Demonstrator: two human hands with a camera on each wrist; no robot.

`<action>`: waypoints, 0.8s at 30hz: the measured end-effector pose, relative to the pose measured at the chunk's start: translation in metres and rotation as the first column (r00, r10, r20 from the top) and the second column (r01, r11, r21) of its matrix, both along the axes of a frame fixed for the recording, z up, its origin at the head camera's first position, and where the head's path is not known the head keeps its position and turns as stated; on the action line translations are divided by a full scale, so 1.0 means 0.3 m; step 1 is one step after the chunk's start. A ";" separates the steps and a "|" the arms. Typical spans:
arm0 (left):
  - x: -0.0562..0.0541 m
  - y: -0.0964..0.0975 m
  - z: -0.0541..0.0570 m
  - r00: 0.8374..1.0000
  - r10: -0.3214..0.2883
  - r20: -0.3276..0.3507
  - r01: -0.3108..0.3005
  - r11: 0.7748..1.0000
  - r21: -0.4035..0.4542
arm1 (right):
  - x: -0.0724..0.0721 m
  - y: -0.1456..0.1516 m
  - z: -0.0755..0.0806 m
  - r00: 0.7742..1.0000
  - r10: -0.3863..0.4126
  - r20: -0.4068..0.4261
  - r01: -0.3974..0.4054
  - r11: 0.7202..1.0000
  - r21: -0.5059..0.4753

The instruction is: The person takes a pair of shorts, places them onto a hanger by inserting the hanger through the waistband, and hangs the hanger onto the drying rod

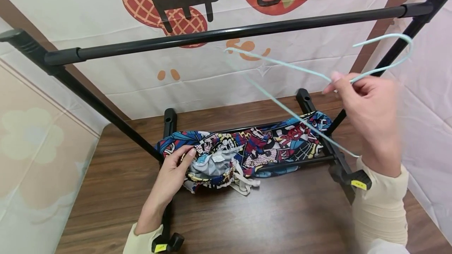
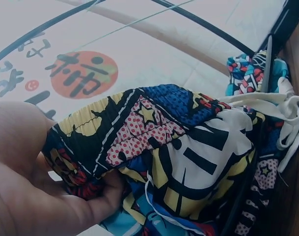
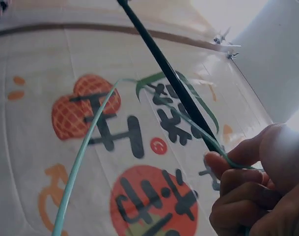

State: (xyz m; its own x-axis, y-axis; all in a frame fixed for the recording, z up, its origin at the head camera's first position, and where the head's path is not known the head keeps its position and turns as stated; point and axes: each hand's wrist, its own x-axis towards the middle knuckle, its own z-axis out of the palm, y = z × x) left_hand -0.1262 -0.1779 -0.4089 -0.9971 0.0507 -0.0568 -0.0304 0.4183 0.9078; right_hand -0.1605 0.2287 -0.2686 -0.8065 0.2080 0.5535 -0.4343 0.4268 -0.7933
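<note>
Colourful comic-print shorts (image 1: pixel 275 144) with a drawstring lie across the low bars of a black rack. My left hand (image 1: pixel 173 173) pinches their elastic waistband at the left end, and the pale lining shows inside the opening. In the left wrist view the gathered waistband (image 2: pixel 139 123) runs out from between thumb and fingers. My right hand (image 1: pixel 370 109) grips a light mint-green hanger (image 1: pixel 293 66) near the base of its hook. The hanger is held in the air, tilted, its hook toward the upper right and its long lower bar slanting over the shorts.
The rack's black top rail (image 1: pixel 240 30) crosses above both hands, with slanted side posts (image 1: pixel 106 105) at left and right. Brown wood-grain surface (image 1: pixel 282 214) lies below. A white printed cloth (image 1: pixel 219 77) hangs behind. White drawstring ends (image 1: pixel 243 183) dangle at the front.
</note>
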 end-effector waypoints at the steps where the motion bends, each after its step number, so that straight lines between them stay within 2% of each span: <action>1: 0.002 0.003 0.005 1.000 0.000 0.001 0.000 1.000 0.000 | 0.004 -0.006 -0.012 0.997 0.076 -0.007 -0.076 0.996 -0.053; 2: 0.004 0.007 0.009 1.000 -0.002 0.002 0.002 1.000 0.000 | 0.007 -0.013 -0.024 0.987 0.157 -0.025 -0.159 0.979 -0.124; 3: 0.007 0.010 0.014 1.000 -0.005 0.001 0.005 1.000 0.003 | 0.009 -0.022 -0.034 0.971 0.235 -0.049 -0.240 0.948 -0.208; 4: 0.008 0.015 0.019 1.000 -0.007 -0.001 0.007 1.000 0.004 | 0.010 -0.031 -0.043 0.947 0.311 -0.084 -0.322 0.901 -0.291; 6: 0.013 0.024 0.027 1.000 -0.013 -0.009 0.013 1.000 0.004 | 0.008 -0.051 -0.055 0.890 0.423 -0.170 -0.453 0.780 -0.432; 8: 0.020 0.031 0.032 1.000 -0.018 -0.023 0.018 1.000 0.000 | -0.002 -0.075 -0.061 0.835 0.484 -0.262 -0.545 0.667 -0.508; 10: 0.026 0.035 0.035 0.999 -0.018 -0.031 0.018 1.000 0.000 | -0.016 -0.101 -0.065 0.792 0.514 -0.329 -0.604 0.580 -0.547; 13: 0.034 0.037 0.039 0.999 -0.019 -0.039 0.020 1.000 0.003 | -0.046 -0.149 -0.072 0.750 0.532 -0.393 -0.645 0.458 -0.612; 15: 0.037 0.039 0.041 0.999 -0.017 -0.039 0.018 1.000 0.012 | -0.067 -0.184 -0.082 0.738 0.537 -0.408 -0.650 0.405 -0.643; 17: 0.039 0.041 0.044 0.999 -0.016 -0.043 0.017 1.000 0.013 | -0.089 -0.221 -0.096 0.726 0.544 -0.422 -0.657 0.366 -0.659; 21: 0.043 0.046 0.059 0.998 -0.020 -0.056 0.021 1.000 0.014 | -0.133 -0.295 -0.134 0.695 0.551 -0.462 -0.686 0.316 -0.656; 24: 0.052 0.054 0.080 0.997 -0.022 -0.071 0.023 1.000 0.012 | -0.160 -0.343 -0.178 0.673 0.560 -0.483 -0.706 0.291 -0.646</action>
State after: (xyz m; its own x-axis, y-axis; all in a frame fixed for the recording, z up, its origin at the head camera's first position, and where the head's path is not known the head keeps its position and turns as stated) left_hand -0.1107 -0.1618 -0.3849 -0.9972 0.0738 0.0151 0.0439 0.4067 0.9125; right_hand -0.2086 0.1257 -0.3219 -0.8118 0.0381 0.5828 -0.4182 -0.7345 -0.5345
